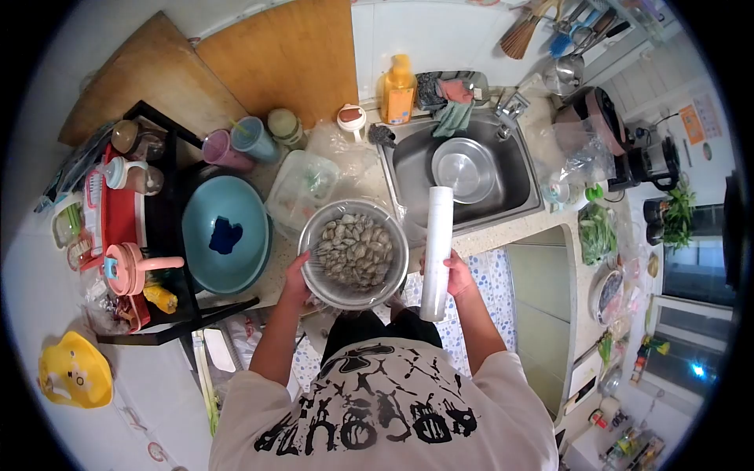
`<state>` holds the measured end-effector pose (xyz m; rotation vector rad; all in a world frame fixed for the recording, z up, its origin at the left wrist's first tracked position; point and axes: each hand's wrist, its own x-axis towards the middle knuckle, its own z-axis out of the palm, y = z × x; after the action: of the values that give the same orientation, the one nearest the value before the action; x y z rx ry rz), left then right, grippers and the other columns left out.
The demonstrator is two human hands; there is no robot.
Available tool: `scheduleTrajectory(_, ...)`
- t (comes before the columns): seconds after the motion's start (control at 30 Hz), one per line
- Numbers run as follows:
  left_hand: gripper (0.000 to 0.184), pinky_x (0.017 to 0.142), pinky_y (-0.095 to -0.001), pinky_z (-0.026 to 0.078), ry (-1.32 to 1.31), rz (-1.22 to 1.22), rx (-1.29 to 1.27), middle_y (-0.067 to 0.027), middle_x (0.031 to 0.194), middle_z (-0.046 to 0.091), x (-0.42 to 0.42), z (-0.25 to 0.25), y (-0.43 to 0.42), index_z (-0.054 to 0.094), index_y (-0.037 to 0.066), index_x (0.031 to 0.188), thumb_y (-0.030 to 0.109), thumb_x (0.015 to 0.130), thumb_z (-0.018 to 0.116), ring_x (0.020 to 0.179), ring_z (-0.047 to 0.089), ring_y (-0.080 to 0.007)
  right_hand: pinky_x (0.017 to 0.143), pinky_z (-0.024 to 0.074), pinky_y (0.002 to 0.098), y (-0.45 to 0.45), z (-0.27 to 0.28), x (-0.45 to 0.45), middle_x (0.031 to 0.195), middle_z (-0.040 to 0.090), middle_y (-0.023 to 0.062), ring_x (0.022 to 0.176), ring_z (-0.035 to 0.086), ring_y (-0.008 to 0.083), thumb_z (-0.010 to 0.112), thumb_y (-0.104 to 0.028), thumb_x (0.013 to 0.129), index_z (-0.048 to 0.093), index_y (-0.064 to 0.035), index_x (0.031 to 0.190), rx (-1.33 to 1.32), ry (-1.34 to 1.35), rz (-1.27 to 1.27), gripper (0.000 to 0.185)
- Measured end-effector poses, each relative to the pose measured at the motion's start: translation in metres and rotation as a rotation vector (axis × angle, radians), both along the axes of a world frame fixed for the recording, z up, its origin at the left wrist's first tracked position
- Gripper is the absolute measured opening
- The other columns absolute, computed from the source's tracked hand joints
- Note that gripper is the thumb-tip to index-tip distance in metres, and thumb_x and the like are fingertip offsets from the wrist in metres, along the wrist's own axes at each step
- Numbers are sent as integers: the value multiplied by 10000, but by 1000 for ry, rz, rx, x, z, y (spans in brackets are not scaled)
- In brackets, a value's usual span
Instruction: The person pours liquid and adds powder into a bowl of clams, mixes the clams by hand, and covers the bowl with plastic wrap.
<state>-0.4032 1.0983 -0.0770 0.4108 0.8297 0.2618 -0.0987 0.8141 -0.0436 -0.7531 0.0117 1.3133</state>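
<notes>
A round metal bowl [309, 282] full of clams [355, 253] is in front of me at the counter's front edge. My left hand [295, 278] grips its left rim, the fingers partly hidden by the bowl. To the right of the bowl, my right hand [459, 276] is wrapped round a long white roll of plastic wrap [437, 243], held upright with its upper end over the sink's front edge. Shiny streaks show across the bowl; whether film covers the clams I cannot tell.
Behind the roll is a steel sink [514, 184] with a metal basin [463, 169] in it. A blue-green tub [206, 263] stands at the left, near a clear plastic container [302, 184]. An orange bottle [399, 93] and several cups line the back.
</notes>
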Motion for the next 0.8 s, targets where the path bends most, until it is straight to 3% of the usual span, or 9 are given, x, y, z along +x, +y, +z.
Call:
scheduleTrajectory(0.13,634,1068,-469,447,18,-12,8,-208,1305,632,4,-11,-3,535,-21,1377,425,931,601,1192,604,-359,812,578,392,5,19,-2,1100,659,162,984,674,270,742,-171,769,488,-9,1345,-18,78,-49,651)
scheduleTrajectory(0.23,611,1073,-464,442,29,-12,1,-188,1310,632,12,-14,-6,528,-5,1380,403,932,605,1197,606,-341,842,560,398,14,25,-2,1117,655,157,987,675,269,712,-83,787,475,-6,1367,-293,-197,39,632)
scheduleTrajectory(0.33,614,1075,-461,439,33,-12,3,-177,1312,634,17,-21,-10,528,2,1384,403,926,611,1196,608,-333,890,530,396,26,49,-10,1177,636,147,1011,659,252,684,-19,789,470,-3,1394,-316,-313,-18,641)
scheduleTrajectory(0.53,603,1064,-451,448,49,-10,18,-168,1312,635,26,-39,-21,533,19,1386,406,930,610,1193,611,-319,976,470,368,42,45,-21,1255,598,118,1124,585,219,660,-13,786,455,-17,1432,-485,-479,93,678)
scheduleTrajectory(0.67,588,1047,-432,461,71,-7,15,-152,1309,640,29,-39,-24,542,30,1384,406,937,610,1186,615,-304,1003,448,367,48,34,-33,1265,581,114,1161,557,232,626,-23,797,420,3,1441,-427,-543,-46,676)
scheduleTrajectory(0.8,556,1029,-406,474,133,43,97,-131,1290,653,31,-41,-22,542,12,1383,347,948,632,1166,624,-292,998,449,367,55,21,-38,1253,576,111,1164,550,227,716,-42,779,432,2,1412,-447,-518,-100,695)
